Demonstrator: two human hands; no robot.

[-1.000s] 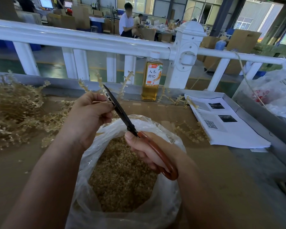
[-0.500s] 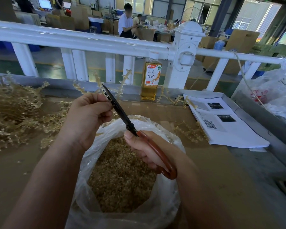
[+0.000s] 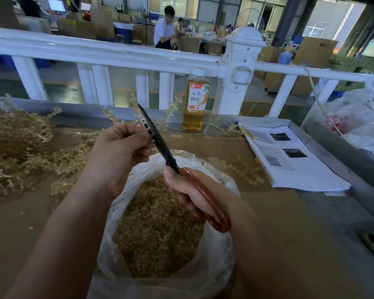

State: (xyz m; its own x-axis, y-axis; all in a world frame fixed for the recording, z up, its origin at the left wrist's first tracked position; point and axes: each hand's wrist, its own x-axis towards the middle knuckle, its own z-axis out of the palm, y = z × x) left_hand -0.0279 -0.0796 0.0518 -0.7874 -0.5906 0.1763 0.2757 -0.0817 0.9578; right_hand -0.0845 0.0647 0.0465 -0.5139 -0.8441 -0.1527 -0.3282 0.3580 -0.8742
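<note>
My right hand (image 3: 194, 190) grips the red-brown handles of a pair of scissors (image 3: 160, 143), whose dark blades point up and to the left. My left hand (image 3: 119, 152) pinches a small pale plastic sprue piece (image 3: 144, 124) against the blades, just above a clear plastic bag (image 3: 216, 266). The bag stands open under both hands and is filled with small tan cut pieces (image 3: 158, 229).
A heap of tan plastic sprues (image 3: 15, 147) lies at the left on the brown cardboard table (image 3: 279, 234). A bottle of amber drink (image 3: 195, 100) stands by the white railing (image 3: 117, 52). Printed papers (image 3: 289, 160) lie at the right, with white bags (image 3: 363, 117) beyond.
Both hands stay nearly in place over the bag; the scissors and the piece in my left hand have shifted only slightly.
</note>
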